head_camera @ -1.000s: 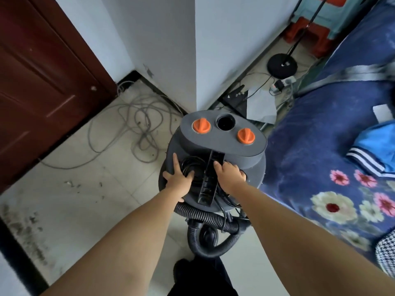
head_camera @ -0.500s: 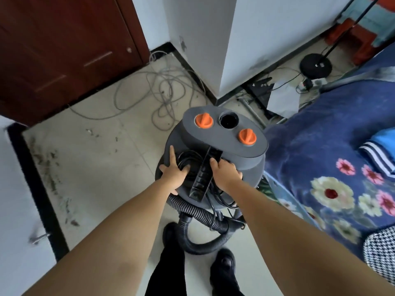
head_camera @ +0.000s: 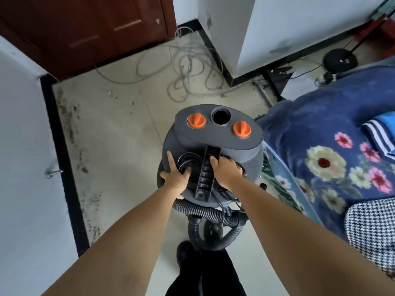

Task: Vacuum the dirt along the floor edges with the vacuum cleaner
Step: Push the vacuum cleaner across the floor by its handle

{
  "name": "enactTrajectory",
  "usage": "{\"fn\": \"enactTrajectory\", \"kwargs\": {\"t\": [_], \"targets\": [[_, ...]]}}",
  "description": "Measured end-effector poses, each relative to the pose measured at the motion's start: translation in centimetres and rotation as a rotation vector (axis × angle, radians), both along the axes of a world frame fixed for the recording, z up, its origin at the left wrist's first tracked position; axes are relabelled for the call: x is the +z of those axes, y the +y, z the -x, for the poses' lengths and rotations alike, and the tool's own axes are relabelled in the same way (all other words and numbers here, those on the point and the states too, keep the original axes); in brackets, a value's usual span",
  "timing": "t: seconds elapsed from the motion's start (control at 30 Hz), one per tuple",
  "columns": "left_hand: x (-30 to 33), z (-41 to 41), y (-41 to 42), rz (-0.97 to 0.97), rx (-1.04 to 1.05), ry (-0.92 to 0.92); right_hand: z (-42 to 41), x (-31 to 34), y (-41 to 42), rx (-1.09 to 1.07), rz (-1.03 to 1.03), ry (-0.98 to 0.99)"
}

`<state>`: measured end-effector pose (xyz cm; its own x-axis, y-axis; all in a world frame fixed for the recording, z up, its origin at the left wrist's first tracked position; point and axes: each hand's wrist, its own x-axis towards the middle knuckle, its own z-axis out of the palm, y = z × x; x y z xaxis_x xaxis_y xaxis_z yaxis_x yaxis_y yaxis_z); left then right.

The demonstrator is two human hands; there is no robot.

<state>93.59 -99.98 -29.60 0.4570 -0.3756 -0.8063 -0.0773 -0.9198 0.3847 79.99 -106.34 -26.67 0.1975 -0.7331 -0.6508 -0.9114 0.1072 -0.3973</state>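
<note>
The grey barrel vacuum cleaner (head_camera: pixel 215 137) stands in the middle of the tiled floor, with two orange knobs and an open black port on its lid. My left hand (head_camera: pixel 175 178) presses on the lid left of the black handle (head_camera: pixel 206 174), fingers spread. My right hand (head_camera: pixel 226 171) grips the lid on the handle's right side, fingers curled over an edge. The black ribbed hose (head_camera: pixel 205 212) loops under the barrel near my feet. Dark dirt (head_camera: pixel 68 124) lies along the black baseboard (head_camera: pixel 62 157) on the left.
A tangle of grey cable (head_camera: pixel 186 67) lies on the floor before the dark red door (head_camera: pixel 85 28). A white wall corner (head_camera: pixel 235 28) juts out behind the vacuum. A bed with a blue floral blanket (head_camera: pixel 331 157) fills the right. A lamp base (head_camera: pixel 339 58) stands far right.
The view has swung left, bringing the left wall, its baseboard and the dirt into sight. Both hands have stayed on top of the vacuum, which sits further from the door.
</note>
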Motion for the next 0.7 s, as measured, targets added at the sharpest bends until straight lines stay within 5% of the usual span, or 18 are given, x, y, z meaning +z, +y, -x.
{"fn": "enactTrajectory", "kwargs": {"t": [0.7], "targets": [[-1.1, 15.7, 23.6, 0.058, 0.179, 0.029, 14.3, -0.4, 20.6, 0.189, 0.034, 0.002]]}}
